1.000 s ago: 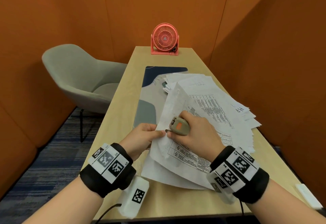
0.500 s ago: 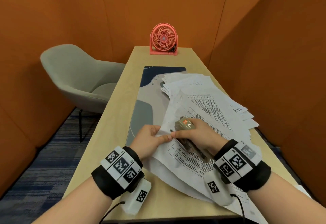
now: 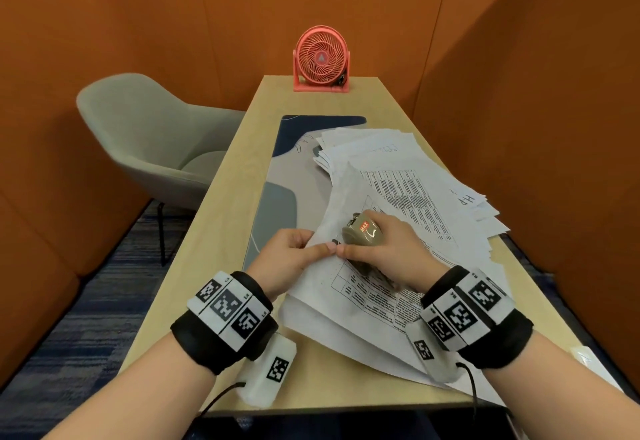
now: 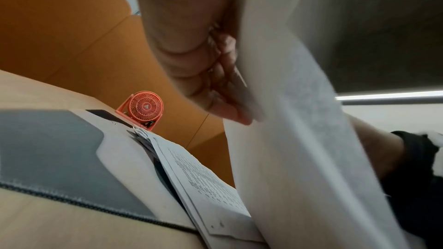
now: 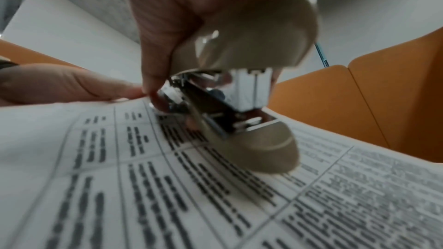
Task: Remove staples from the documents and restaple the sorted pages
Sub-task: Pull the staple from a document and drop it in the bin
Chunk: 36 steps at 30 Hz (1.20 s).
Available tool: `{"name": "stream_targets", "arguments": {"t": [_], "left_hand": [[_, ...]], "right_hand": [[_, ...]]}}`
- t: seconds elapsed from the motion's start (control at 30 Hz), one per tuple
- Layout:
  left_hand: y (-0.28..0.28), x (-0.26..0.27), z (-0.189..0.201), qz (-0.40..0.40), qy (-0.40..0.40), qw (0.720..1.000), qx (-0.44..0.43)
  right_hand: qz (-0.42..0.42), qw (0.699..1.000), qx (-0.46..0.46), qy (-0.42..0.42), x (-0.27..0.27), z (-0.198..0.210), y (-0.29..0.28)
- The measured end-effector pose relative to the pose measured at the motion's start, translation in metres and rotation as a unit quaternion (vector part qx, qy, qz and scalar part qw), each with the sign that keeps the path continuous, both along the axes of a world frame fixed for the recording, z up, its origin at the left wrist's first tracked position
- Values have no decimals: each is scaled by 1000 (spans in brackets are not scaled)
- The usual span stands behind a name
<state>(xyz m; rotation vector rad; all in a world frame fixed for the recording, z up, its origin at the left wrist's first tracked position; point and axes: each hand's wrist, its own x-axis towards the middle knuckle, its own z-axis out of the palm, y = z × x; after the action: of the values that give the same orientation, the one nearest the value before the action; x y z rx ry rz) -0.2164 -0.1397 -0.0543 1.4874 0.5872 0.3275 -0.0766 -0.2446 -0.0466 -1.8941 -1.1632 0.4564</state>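
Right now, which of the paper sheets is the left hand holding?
The printed table sheet on top nearest the person: the left hand pinches its left edge while the right hand holds the stapler on it. The other papers lie untouched behind.

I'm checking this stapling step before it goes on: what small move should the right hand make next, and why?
Probably swing the stapler round so its open mouth slides over the document corner pinched by the left hand. The right hand grips it lying on top of the printed page, with no paper visibly between its jaws, so squeezing now would likely bind nothing.
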Motion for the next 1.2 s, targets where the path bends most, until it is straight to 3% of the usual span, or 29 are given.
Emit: {"name": "stream_targets", "arguments": {"t": [0.13, 0.3, 0.6, 1.07, 1.2], "left_hand": [[1, 1, 0, -9, -6, 1000, -29], [1, 1, -2, -17, -19, 998, -52], [1, 9, -3, -9, -5, 1000, -21], [-1, 14, -12, -4, 24, 999, 43], [-2, 11, -11, -9, 19, 998, 56]], "right_hand": [[20, 999, 26, -27, 0, 1, -4], [57, 997, 34, 50, 8, -2, -3], [88, 981, 29, 170, 13, -5, 1], [111, 942, -67, 310, 15, -1, -1], [110, 955, -64, 269, 17, -4, 1]]}}
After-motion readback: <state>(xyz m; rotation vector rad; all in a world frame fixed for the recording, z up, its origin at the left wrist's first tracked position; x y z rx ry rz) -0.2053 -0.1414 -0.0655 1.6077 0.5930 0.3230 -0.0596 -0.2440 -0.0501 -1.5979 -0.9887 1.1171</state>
